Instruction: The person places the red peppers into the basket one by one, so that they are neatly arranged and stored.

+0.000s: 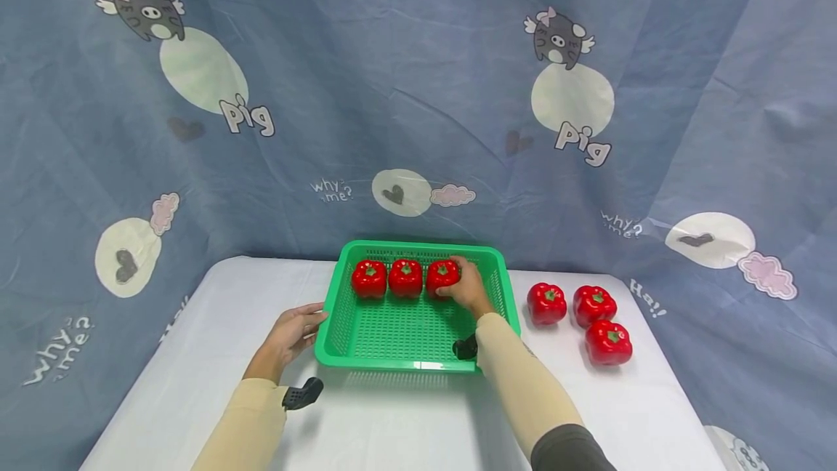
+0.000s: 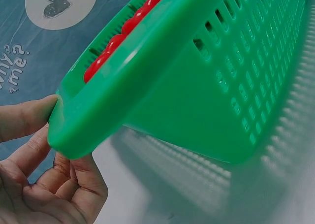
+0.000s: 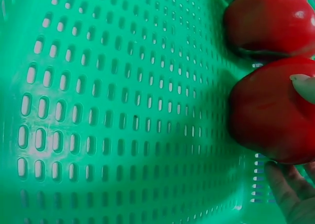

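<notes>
A green plastic basket [image 1: 366,363] with slotted walls and floor sits on the white table. Along its far side stand two red bell peppers [image 1: 369,280] [image 1: 405,279] and, to their right, a third red bell pepper [image 1: 441,278] held by my right hand [image 1: 469,289]. In the right wrist view this held pepper [image 3: 270,111] is beside its neighbour, with my fingers [image 3: 285,188] along its side. My left hand [image 1: 290,333] grips the basket's left rim. The left wrist view shows the thumb against the rim [image 2: 98,106] and the other fingers curled under it.
Right of the basket, three more red bell peppers [image 1: 546,304] [image 1: 593,305] [image 1: 609,342] lie on the white table [image 1: 392,427]. A blue cloth [image 1: 418,93] with pig prints hangs behind and beside the table.
</notes>
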A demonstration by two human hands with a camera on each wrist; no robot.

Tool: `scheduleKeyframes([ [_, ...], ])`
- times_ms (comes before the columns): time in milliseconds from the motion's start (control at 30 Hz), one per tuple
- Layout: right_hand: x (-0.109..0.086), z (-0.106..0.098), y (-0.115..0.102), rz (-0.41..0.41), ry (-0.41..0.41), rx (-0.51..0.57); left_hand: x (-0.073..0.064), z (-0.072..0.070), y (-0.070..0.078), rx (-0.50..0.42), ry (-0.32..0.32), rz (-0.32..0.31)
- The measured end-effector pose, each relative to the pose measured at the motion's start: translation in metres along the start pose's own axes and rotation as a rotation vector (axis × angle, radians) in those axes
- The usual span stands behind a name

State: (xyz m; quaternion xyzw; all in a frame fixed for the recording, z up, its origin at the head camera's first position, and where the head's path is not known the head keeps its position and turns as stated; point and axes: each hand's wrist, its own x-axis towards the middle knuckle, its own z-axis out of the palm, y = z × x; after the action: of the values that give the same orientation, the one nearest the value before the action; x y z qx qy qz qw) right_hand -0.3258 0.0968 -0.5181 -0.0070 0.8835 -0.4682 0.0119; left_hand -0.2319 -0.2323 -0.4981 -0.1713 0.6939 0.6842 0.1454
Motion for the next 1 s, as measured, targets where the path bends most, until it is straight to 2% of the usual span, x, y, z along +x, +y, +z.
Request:
scheduleKeyframes([
  [267, -0.005, -0.006, -0.001, -0.016, -0.010, 0.003, 0.000, 0.002, 0.001, 0.009, -0.004, -0.016],
  [567, -0.011, -0.021, -0.007, -0.022, -0.019, 0.079, -0.001, 0.001, 0.000, -0.004, -0.005, -0.008],
  [767, -0.017, -0.037, -0.006, -0.041, -0.033, 0.119, -0.002, 0.001, 0.002, -0.015, -0.011, -0.022],
  [1000, -0.029, -0.063, -0.006, -0.035, -0.089, 0.240, -0.002, 0.002, 0.003, -0.001, -0.011, -0.017],
])
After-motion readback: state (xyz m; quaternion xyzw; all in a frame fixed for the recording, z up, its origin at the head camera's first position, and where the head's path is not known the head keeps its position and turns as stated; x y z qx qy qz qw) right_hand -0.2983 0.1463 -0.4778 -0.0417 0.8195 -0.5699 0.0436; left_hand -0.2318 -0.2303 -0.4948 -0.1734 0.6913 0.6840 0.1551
